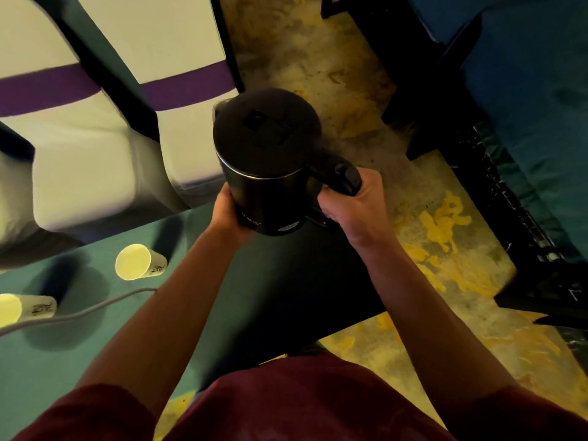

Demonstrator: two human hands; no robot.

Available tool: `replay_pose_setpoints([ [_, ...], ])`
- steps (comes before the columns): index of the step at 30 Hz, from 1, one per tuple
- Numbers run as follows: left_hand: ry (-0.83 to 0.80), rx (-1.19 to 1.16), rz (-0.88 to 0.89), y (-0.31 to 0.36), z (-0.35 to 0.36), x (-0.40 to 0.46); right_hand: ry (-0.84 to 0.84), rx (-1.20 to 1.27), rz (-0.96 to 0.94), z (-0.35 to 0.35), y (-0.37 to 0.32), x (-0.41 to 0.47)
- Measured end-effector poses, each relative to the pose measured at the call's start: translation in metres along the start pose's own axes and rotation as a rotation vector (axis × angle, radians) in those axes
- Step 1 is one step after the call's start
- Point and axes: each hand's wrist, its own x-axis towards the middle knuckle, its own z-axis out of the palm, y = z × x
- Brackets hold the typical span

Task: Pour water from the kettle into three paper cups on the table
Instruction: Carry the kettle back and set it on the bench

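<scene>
A black electric kettle [265,154] with its lid closed is held upright over the right end of the green table [95,345]. My right hand [353,205] is wrapped around its handle. My left hand [227,214] presses against the lower side of the kettle's body. Two white paper cups stand on the table to the left: one [135,261] nearer the kettle, another [19,308] at the frame's left edge, partly cut off. A third cup is not in view.
A grey cable [79,313] runs across the table between the cups and my left arm. Two white chairs with purple bands [95,128] stand beyond the table. Patterned floor [429,233] lies to the right, with a dark blue-covered table [525,106] farther right.
</scene>
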Motion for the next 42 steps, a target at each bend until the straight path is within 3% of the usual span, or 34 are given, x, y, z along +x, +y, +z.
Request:
replay_pose_setpoints([
  [10,0.022,0.123,0.048,-0.014,-0.029,-0.049,0.073,-0.062,-0.041,0.015,-0.013,-0.07],
  [14,0.072,0.289,0.192,-0.003,-0.033,-0.067,0.129,-0.103,-0.052,0.021,-0.026,-0.106],
  [16,0.017,0.26,0.259,0.008,-0.028,-0.085,0.147,-0.116,-0.042,0.023,-0.031,-0.122],
  [19,-0.224,0.181,0.308,0.023,-0.019,-0.121,0.222,-0.149,-0.008,0.026,-0.04,-0.145],
  [22,-0.348,0.241,0.385,0.028,-0.007,-0.148,0.276,-0.167,0.007,0.026,-0.044,-0.166],
  [29,-0.462,0.437,0.475,0.027,0.003,-0.176,0.348,-0.163,0.009,0.026,-0.046,-0.192],
  [35,-0.528,0.424,0.453,0.025,0.017,-0.197,0.356,-0.138,0.012,0.022,-0.052,-0.201],
  [42,-0.531,0.47,0.545,0.02,0.04,-0.216,0.307,-0.047,-0.018,-0.002,-0.071,-0.202],
])
